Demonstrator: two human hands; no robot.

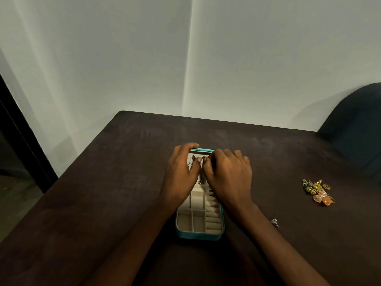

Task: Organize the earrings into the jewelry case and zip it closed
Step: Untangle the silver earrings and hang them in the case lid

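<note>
A teal jewelry case (198, 235) lies open on the dark table, its cream lining split into small compartments and a row of ring rolls. Its lid stands up at the far end. My left hand (181, 172) grips the lid's left edge, thumb against the lining. My right hand (228, 174) pinches a dark silver earring (201, 180) that hangs against the lid's inside. A heap of gold, green and orange earrings (317, 191) lies far to the right. One small silver earring (274, 222) lies alone near my right forearm.
The dark wooden table (103, 193) meets a white wall corner at its far edge. A dark blue chair back (354, 124) rises at the right. A black door frame (20, 129) stands at the left.
</note>
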